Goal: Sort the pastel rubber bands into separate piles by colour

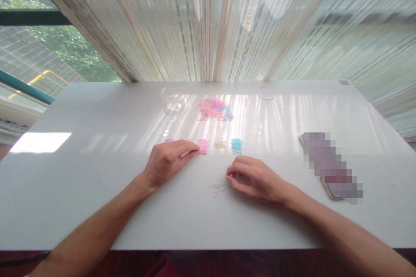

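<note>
My left hand [169,158] has its fingers pressed together at the left edge of a small pink pile [203,146]; what its fingertips hold, if anything, is too small to tell. My right hand [251,178] is closed in a pinch beside a few loose pink and blue clip-like pieces [216,191]; anything between the fingertips is hidden. A pale yellow pile [220,143] and a blue pile [237,146] lie right of the pink one. Partly behind my left hand shows a purple pile [169,140]. Farther back sits a larger mixed heap [215,109].
Clear round containers [173,107] stand at the back left of the white table [81,199]. A clear round lid [266,94] lies at the back right. A phone-like object, blurred out [329,166], rests on the right. Striped curtains [208,21] hang behind the table.
</note>
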`<state>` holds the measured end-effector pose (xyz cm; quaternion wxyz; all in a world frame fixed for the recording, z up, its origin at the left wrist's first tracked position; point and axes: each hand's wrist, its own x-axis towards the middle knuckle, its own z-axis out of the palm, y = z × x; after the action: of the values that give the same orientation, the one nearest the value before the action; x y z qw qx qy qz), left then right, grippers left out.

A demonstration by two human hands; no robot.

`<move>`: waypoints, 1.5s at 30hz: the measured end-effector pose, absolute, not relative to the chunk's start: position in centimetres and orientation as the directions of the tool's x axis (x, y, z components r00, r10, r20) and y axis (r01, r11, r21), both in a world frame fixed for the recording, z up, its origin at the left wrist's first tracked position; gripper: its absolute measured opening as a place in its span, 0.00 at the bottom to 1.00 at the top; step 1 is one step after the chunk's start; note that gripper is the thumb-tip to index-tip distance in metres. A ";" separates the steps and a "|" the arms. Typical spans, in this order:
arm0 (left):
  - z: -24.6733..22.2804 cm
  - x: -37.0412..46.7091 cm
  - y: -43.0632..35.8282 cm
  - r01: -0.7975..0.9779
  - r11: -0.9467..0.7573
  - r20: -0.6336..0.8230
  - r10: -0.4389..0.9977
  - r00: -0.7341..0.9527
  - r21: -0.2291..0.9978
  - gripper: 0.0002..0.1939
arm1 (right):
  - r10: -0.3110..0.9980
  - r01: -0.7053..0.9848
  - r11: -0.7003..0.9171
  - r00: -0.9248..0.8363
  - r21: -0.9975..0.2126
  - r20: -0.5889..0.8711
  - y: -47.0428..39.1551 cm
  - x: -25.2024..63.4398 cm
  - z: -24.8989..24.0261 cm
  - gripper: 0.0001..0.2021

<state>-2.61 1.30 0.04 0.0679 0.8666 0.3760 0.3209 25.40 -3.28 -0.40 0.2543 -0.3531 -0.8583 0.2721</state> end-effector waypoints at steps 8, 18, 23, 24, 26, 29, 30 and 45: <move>-0.2 -2.4 1.3 0.623 -0.716 0.518 0.679 0.519 0.315 0.06 | 0.741 0.465 0.607 -0.625 -0.644 0.246 -3.2 25.3 -0.3 0.06; -0.4 -2.6 1.5 0.653 -0.699 0.499 0.693 0.520 0.291 0.06 | 0.740 0.466 0.609 -0.624 -0.642 0.248 -3.2 25.4 -0.5 0.06; -0.1 -2.4 1.4 0.629 -0.707 0.526 0.687 0.502 0.323 0.04 | 0.741 0.460 0.606 -0.624 -0.649 0.248 -3.3 25.3 -0.4 0.06; 0.0 -2.4 1.3 0.620 -0.708 0.534 0.686 0.494 0.338 0.04 | 0.741 0.461 0.604 -0.625 -0.650 0.246 -3.3 25.3 -0.4 0.06; 0.0 -2.4 1.3 0.592 -0.721 0.546 0.678 0.493 0.360 0.04 | 0.741 0.461 0.604 -0.625 -0.650 0.244 -3.3 25.3 -0.4 0.06; 0.1 -2.7 1.4 0.537 -0.768 0.527 0.635 0.565 0.349 0.05 | 0.743 0.466 0.601 -0.625 -0.650 0.239 -3.3 25.3 -0.4 0.06; 0.1 -2.8 1.5 0.524 -0.781 0.507 0.621 0.598 0.339 0.05 | 0.744 0.466 0.600 -0.625 -0.650 0.238 -3.3 25.3 -0.4 0.06; -0.1 -2.3 1.3 0.630 -0.753 0.493 0.628 0.601 0.191 0.06 | 0.738 0.459 0.611 -0.625 -0.645 0.253 -3.3 25.3 -0.3 0.06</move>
<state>-2.34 1.27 -0.09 -0.0016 0.8948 0.3517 0.2751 25.28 -3.27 -0.31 0.2572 -0.3480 -0.8598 0.2712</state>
